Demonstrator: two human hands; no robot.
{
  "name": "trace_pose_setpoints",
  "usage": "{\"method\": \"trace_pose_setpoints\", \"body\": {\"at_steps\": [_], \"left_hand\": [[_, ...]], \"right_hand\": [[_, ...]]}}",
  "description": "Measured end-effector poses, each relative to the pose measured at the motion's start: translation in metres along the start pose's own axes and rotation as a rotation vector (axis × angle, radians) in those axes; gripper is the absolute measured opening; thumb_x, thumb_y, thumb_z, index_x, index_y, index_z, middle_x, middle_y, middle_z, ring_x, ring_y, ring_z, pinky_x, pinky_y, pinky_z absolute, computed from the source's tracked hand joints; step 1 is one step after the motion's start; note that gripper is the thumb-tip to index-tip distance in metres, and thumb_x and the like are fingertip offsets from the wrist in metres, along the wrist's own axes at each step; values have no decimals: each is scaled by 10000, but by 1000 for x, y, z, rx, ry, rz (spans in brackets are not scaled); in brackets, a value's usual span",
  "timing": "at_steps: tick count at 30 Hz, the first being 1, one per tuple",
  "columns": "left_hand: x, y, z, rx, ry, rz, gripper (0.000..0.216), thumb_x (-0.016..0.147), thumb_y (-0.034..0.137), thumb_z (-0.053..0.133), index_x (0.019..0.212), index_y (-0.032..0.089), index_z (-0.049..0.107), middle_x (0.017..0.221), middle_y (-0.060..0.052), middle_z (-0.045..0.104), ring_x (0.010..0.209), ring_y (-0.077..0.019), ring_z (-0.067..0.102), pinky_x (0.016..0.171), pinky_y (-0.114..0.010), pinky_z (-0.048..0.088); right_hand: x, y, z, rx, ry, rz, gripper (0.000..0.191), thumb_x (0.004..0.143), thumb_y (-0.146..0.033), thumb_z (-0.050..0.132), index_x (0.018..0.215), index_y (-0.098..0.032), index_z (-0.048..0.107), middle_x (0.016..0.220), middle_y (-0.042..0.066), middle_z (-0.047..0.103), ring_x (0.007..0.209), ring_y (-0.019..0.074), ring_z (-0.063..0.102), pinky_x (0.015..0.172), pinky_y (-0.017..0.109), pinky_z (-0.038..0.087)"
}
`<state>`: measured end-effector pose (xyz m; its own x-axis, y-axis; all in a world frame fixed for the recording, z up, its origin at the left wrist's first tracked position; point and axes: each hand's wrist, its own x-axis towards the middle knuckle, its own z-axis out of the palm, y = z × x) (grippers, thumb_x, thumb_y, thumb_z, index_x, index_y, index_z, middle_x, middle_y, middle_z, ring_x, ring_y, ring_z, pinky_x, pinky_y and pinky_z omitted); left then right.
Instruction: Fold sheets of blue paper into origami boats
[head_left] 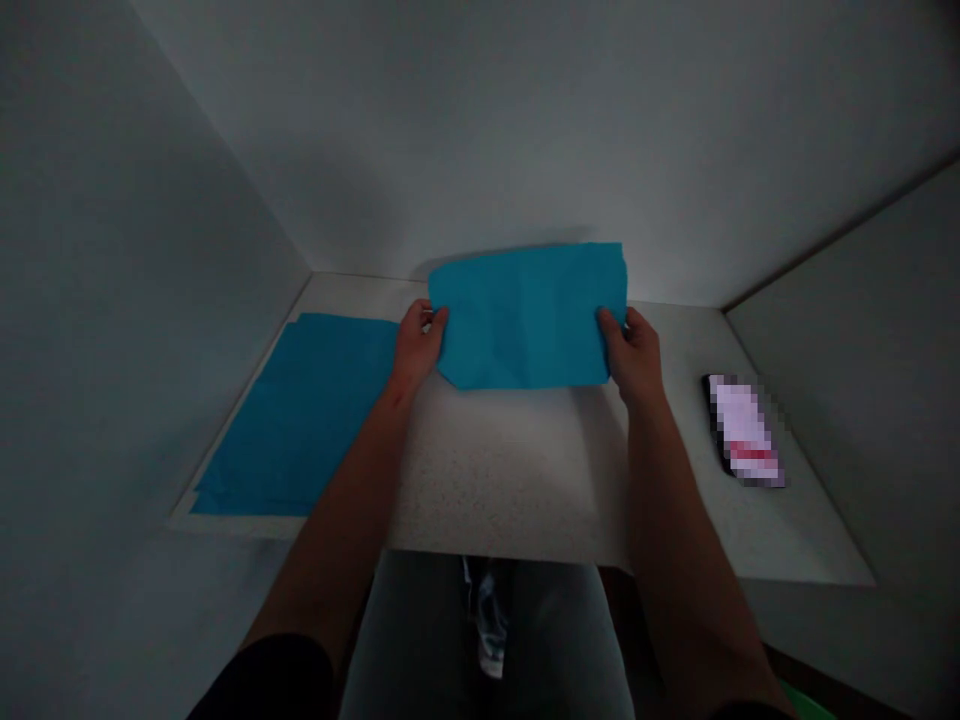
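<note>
A blue sheet of paper or thin fabric, with a cut or folded lower left corner, is held up over the table between both hands. My left hand pinches its left edge, thumb on the near face. On the right edge, my right hand grips it the same way. Fingers behind the sheet are partly hidden. To the left lies a stack of larger blue sheets, their edges slightly uneven, partly covered by my left forearm.
The speckled white table meets walls at the back, left and right. A phone with a blurred, lit screen lies at the right. My legs are under the front edge. Something green shows at the lower right.
</note>
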<state>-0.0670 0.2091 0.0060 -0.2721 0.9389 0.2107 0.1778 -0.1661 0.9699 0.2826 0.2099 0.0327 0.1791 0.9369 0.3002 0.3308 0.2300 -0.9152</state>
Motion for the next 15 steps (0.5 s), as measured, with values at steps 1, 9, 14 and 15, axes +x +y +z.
{"method": "trace_pose_setpoints", "body": {"at_steps": [1,9,14,15], "left_hand": [[-1,0,0,41,-8,6,216,1015,468,759,1028,267,680,1064,-69,796,1022,-255,745,937,-383,567],[-15,11,9,371,-20,210,341,882,362,898,1143,241,716,1164,-108,742,1055,-308,682,1083,-493,515],[-38,20,36,422,-546,439,460,933,524,869,1295,253,788,1426,-137,770,1420,-386,651,1284,-576,429],[-44,19,41,429,-649,455,550,936,577,864,1375,257,777,1519,-146,743,1502,-397,616,1317,-587,405]], "right_hand": [[0,1,-9,-24,-7,32,618,896,-878,750,1012,-270,751,808,26,739,701,217,636,628,350,526],[-2,19,-63,-374,-259,106,556,890,-797,757,963,-249,814,772,50,776,672,242,676,613,369,506],[-1,30,-60,-673,-111,-141,506,931,-603,778,1268,-229,832,1075,147,815,891,332,746,879,535,625],[-4,31,-55,-678,-82,-204,515,965,-571,753,1338,-221,811,1188,177,809,983,357,763,949,572,630]]}}
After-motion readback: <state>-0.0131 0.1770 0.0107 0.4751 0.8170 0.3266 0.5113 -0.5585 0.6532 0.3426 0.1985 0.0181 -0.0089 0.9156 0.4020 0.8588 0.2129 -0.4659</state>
